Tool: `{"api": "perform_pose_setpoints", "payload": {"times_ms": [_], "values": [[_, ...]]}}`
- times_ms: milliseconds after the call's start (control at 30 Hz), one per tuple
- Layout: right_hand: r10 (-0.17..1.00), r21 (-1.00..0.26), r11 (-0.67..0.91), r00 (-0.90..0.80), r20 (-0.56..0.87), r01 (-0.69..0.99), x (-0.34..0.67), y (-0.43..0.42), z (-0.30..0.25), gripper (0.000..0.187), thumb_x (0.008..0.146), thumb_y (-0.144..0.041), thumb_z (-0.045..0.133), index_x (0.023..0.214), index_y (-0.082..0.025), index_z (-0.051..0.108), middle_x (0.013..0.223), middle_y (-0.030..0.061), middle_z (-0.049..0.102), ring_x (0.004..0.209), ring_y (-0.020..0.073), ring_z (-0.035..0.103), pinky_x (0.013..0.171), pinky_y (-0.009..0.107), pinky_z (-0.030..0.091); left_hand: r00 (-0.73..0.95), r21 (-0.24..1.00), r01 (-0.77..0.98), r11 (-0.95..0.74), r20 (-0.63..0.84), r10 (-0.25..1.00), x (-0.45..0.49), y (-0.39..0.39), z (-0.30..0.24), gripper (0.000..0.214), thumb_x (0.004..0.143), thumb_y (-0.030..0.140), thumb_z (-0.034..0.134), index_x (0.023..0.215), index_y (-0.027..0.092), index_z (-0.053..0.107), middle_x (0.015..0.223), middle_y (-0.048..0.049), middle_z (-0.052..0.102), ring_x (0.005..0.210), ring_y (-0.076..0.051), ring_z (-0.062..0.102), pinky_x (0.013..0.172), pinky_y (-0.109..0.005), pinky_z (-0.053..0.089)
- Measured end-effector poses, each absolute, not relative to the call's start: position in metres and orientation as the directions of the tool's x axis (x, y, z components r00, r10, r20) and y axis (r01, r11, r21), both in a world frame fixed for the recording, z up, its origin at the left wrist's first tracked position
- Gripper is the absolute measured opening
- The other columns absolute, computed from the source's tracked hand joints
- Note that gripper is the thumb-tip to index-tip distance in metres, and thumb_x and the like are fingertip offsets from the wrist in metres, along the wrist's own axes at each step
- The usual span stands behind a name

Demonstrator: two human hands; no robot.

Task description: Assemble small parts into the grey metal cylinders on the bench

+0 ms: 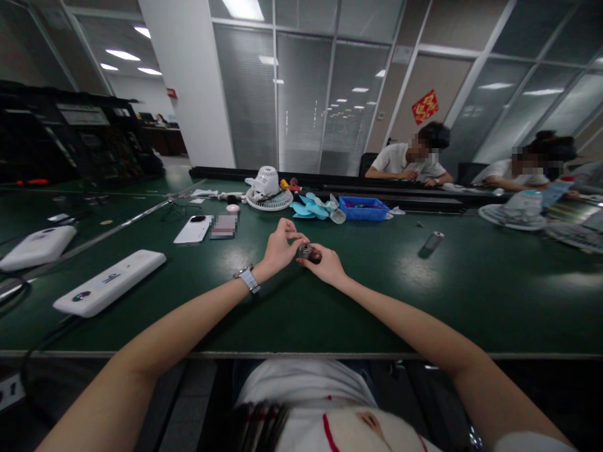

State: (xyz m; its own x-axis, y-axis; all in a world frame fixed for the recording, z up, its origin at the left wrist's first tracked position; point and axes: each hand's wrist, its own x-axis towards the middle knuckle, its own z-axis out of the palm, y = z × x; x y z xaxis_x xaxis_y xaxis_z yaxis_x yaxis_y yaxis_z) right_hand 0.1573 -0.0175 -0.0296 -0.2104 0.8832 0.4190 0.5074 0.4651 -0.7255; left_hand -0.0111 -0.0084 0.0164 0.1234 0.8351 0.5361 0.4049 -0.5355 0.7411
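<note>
My right hand [326, 263] is closed around a small metal cylinder [306, 252], keeping it upright just at the green tabletop. A round hole or fitting shows in the cylinder's top face. My left hand [281, 246], with a watch on its wrist, reaches in from the other side. Its thumb and forefinger come together at the cylinder's upper rim, and whatever may be between them is too small to make out. Off to the right, a second metal cylinder [434, 240] of similar look stands on the table.
Behind my hands lie a white fan [267, 188], light-blue fan blades [311, 208] and a blue tray [363, 217]. A white phone [192, 230] and a long white device [110, 282] with a cable are on the left. Two people [407, 163] sit across the table.
</note>
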Motion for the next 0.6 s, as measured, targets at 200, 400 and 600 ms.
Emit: {"api": "perform_pose_setpoints", "payload": {"times_ms": [200,400,600], "values": [[0.888,-0.724,0.453,-0.195,0.416,0.52,0.158,-0.016,-0.032,0.042,0.075,-0.043,0.078,0.111,-0.024,0.068,0.094,0.0025,0.076,0.086,0.0206,0.072,0.08,0.033,0.057,0.041,0.748,0.402,-0.528,0.561,0.827,-0.037,0.007,0.01,0.036,0.078,0.032,0.072,0.092,0.025,0.039,0.085,-0.002,0.077,0.091,-0.021,0.073,0.089,-0.036,0.049],[0.898,-0.765,0.436,-0.184,0.399,0.474,0.158,-0.018,-0.032,0.042,0.072,-0.038,0.081,0.109,-0.022,0.069,0.098,0.0046,0.076,0.089,0.0209,0.072,0.083,0.035,0.058,0.25,0.823,0.404,-0.399,0.32,0.914,-0.057,0.013,-0.023,0.042,0.069,0.035,0.079,0.092,0.023,0.045,0.08,-0.0042,0.078,0.088,-0.026,0.074,0.087,-0.04,0.051],[0.914,-0.857,0.403,-0.089,0.396,0.321,0.192,0.0,-0.025,0.044,0.07,-0.035,0.082,0.108,-0.018,0.069,0.101,0.0083,0.076,0.091,0.0206,0.073,0.085,0.035,0.059,0.193,0.893,0.353,-0.279,0.222,0.956,-0.066,0.019,-0.019,0.053,0.069,0.042,0.078,0.112,0.02,0.056,0.092,-0.0092,0.078,0.091,-0.027,0.073,0.081,-0.039,0.053]]}}
